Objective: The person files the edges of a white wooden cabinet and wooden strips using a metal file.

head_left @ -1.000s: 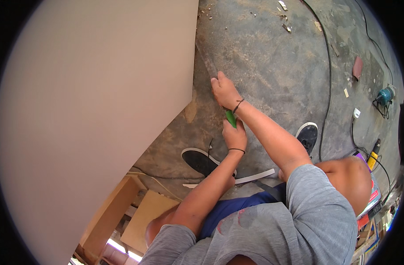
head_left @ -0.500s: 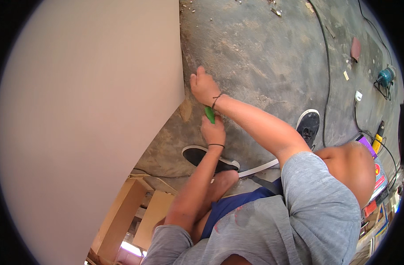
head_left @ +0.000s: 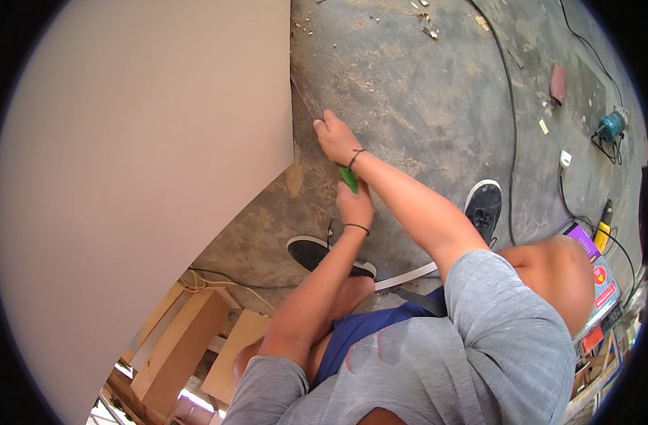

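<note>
My left hand [head_left: 356,205] is closed round a bright green piece [head_left: 348,180] that looks like a tool handle; most of it is hidden. Just beyond it, my right hand [head_left: 338,142] pinches a long, thin, dull strip [head_left: 307,97]. The strip slants up and left to the edge of a large smooth beige panel [head_left: 154,142]. I cannot tell whether the strip and the green piece are one object. Both hands are just right of the panel's edge, above the floor.
A black cable [head_left: 511,106] runs along the grey floor [head_left: 416,92], with scraps about. To the right lie a teal power tool [head_left: 611,126], a white plug [head_left: 565,159] and a yellow-and-black tool [head_left: 603,230]. Wooden boards [head_left: 182,340] stand lower left. My shoes [head_left: 484,205] flank my hands.
Both hands have moved a little to the right, away from the panel edge. The thin strip beyond my right hand now shows. The whole view has shifted slightly.
</note>
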{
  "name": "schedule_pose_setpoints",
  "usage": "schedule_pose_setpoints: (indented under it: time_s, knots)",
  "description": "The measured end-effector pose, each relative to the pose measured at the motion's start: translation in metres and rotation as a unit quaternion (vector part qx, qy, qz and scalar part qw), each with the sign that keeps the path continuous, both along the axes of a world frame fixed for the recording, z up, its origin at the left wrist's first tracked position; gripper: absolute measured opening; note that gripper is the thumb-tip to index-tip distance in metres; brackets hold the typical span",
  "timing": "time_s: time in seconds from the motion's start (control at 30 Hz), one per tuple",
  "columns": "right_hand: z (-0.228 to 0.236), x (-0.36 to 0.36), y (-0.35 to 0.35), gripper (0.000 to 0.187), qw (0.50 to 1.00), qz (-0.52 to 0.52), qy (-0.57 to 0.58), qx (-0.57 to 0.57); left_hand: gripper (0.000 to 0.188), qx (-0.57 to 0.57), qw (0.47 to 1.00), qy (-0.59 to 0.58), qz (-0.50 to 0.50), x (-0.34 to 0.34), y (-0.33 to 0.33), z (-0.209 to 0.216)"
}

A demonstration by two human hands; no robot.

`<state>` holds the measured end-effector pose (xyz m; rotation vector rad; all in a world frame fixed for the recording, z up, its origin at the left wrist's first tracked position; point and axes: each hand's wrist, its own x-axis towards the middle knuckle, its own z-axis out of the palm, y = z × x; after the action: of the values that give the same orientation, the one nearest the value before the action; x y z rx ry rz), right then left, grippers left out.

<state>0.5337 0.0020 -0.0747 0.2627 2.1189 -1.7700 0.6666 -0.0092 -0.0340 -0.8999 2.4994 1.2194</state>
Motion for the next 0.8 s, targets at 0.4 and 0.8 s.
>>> schedule_pose_setpoints:
  time_s: [0.4, 0.8]
  knots:
    - [0.019, -0.006, 0.044, 0.020, 0.971, 0.076, -0.145, -0.174, 0.037, 0.098, 0.995, 0.000, 0.017, -0.018, 0.048, 0.035]
    - [0.028, -0.008, 0.030, 0.027, 0.991, 0.129, -0.024, 0.009, 0.027, 0.084, 0.994, 0.044, 0.057, 0.005, 0.038, 0.005]
